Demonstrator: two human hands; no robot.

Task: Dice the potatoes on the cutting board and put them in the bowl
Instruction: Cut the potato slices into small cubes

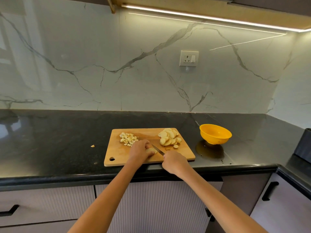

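A wooden cutting board [117, 155] lies on the black counter. A heap of diced potato [128, 139] sits at its back left, and a pile of potato slices [169, 137] at its back right. My left hand [140, 151] holds a small stack of slices [152, 150] down on the board. My right hand [175, 161] grips a knife [157, 149] whose blade lies against that stack. The yellow bowl [215, 134] stands to the right of the board and looks empty.
A stray potato bit [92, 146] lies on the counter [58, 148] left of the board. A dark object [303, 143] stands at the far right edge. A wall socket [189, 58] is on the marble backsplash. Drawers sit below the counter.
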